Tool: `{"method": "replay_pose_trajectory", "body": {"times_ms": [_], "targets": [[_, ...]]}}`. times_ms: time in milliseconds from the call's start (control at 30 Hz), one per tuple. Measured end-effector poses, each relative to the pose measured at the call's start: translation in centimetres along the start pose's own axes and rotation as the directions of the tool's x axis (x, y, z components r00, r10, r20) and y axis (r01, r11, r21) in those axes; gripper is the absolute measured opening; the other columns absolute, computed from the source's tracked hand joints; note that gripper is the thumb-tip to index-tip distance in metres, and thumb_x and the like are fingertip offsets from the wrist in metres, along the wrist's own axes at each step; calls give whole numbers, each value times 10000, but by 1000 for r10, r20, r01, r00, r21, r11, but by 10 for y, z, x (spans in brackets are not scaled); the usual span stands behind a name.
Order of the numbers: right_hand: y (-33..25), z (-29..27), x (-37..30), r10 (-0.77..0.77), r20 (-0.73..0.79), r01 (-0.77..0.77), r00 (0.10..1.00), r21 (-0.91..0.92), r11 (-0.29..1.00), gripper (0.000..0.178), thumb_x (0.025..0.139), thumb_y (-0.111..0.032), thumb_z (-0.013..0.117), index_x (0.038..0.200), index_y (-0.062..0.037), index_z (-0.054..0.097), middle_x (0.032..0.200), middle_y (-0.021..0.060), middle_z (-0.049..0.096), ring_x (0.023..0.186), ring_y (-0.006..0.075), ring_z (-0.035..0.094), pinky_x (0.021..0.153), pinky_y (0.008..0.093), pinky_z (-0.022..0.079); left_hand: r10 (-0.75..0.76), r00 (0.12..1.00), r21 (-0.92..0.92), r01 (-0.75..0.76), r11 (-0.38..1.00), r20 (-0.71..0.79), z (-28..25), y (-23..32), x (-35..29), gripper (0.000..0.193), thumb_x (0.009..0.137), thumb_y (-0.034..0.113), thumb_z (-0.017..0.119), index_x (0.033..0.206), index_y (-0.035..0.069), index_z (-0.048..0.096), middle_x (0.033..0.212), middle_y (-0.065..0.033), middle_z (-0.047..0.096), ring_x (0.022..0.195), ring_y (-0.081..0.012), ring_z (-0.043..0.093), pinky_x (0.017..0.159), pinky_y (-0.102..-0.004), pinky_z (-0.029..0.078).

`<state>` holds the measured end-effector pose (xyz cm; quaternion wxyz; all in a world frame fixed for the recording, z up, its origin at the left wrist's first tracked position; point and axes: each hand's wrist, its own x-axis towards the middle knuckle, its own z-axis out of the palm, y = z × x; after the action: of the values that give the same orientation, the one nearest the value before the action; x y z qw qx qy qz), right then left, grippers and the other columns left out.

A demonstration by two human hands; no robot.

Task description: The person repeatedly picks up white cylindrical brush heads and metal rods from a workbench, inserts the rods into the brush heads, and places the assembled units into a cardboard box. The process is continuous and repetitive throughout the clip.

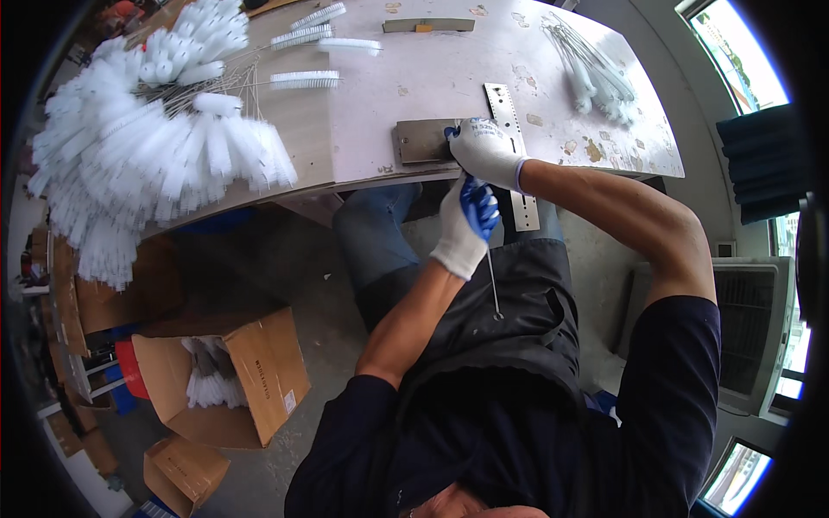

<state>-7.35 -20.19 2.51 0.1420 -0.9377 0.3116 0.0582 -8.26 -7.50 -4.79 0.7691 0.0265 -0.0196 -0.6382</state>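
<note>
My left hand (468, 220), in a white glove with blue palm and fingers, is closed around a thin metal wire rod (493, 285). The rod's small looped end hangs below the fist, over the dark apron; its upper end is hidden by the gloves. Just above, my right hand (485, 153), gloved alike, bends at the right end of a flat metal block (424, 142) on the table's near edge. Its fingers are curled together, and what they grip is hidden. Under the right hand runs a perforated metal strip (501, 102), jutting past the table edge toward my lap.
White-bristled tube brushes (186, 147) are heaped on the table's left, with several loose brushes (304, 79) beside them. More wire-handled brushes (596, 73) lie far right. A metal bar (428, 26) sits at the back. An open cardboard box (272, 371) holding brushes stands lower left.
</note>
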Motion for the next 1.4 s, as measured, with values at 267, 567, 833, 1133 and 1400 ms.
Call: {"method": "replay_pose_trajectory", "body": {"times_ms": [267,567,833,1133,1400], "targets": [[9,-78,10,-313,399,255,862,193,948,415,920,-417,638,1072,-39,719,859,156,721,782,287,704,730,400,551,40,921,445,150,883,-388,18,78,-34,305,1052,293,537,913,27,591,603,30,371,476,-77,337,437,-246,246],[50,-37,41,-718,208,744,665,-275,609,344,916,-361,635,977,-22,633,829,118,701,817,293,721,722,398,561,26,876,699,366,615,-482,37,114,-30,309,1040,231,521,916,-33,620,640,14,470,501,-53,408,461,-222,314],[44,-24,32,-622,170,636,764,-356,684,179,897,-201,566,959,-39,612,832,122,695,794,284,718,701,384,549,127,848,821,444,358,-514,55,133,-23,245,1013,179,571,947,-13,708,771,8,656,662,-26,488,609,-205,409],[44,-26,35,-610,189,636,769,-324,701,233,892,-224,614,1010,-27,579,925,125,681,853,279,699,784,391,538,108,895,887,445,-120,-434,71,164,-19,247,971,156,607,1109,-22,707,845,-17,692,747,-69,574,681,-257,479],[44,-8,25,-572,40,557,819,-287,779,251,888,-271,645,997,-53,586,946,136,694,894,281,699,814,389,529,261,965,761,149,-631,28,74,183,-39,326,947,129,617,1256,30,648,1033,-115,701,941,-153,658,877,-303,517]]}}
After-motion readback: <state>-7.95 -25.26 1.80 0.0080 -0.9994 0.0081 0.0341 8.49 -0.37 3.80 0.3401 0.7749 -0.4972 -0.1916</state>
